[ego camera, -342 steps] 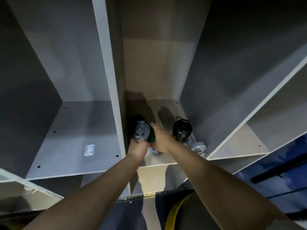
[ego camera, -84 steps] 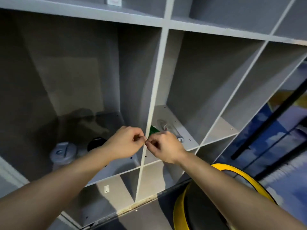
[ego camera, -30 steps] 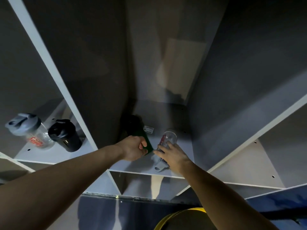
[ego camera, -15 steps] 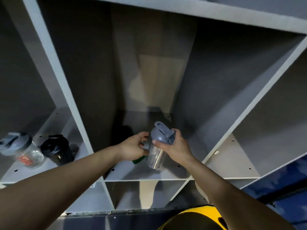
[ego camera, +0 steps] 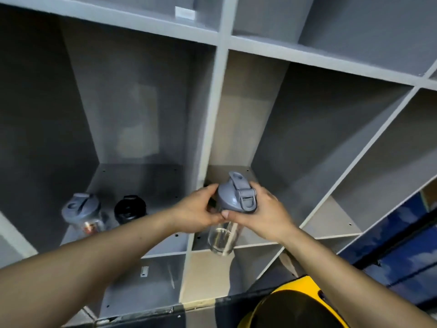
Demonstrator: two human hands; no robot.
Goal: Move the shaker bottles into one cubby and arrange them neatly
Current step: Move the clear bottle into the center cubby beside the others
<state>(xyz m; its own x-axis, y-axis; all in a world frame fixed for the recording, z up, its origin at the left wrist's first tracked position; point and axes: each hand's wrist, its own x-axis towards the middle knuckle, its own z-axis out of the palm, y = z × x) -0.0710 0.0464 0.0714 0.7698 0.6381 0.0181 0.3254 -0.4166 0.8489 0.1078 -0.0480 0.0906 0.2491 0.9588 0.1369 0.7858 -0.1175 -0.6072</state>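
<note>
I hold a clear shaker bottle with a grey flip lid (ego camera: 236,197) upright in front of the middle cubby (ego camera: 236,247). My left hand (ego camera: 197,215) grips it from the left just under the lid. My right hand (ego camera: 262,215) wraps it from the right. In the left cubby (ego camera: 165,247) stand two bottles side by side: a clear shaker with a grey lid and a red print (ego camera: 82,213), and a black shaker (ego camera: 129,208) to its right. The green bottle seen earlier is hidden behind my hands.
A grey vertical divider (ego camera: 208,129) separates the two cubbies. More open cubbies lie above, below and to the right (ego camera: 331,221). A round yellow-rimmed black object (ego camera: 290,306) sits low at the bottom right. A blue surface (ego camera: 402,252) shows at the right edge.
The clear grey-lidded bottle, lying on the cubby floor a second ago, now stands lifted upright. My left hand has left the green bottle and joined my right hand on it.
</note>
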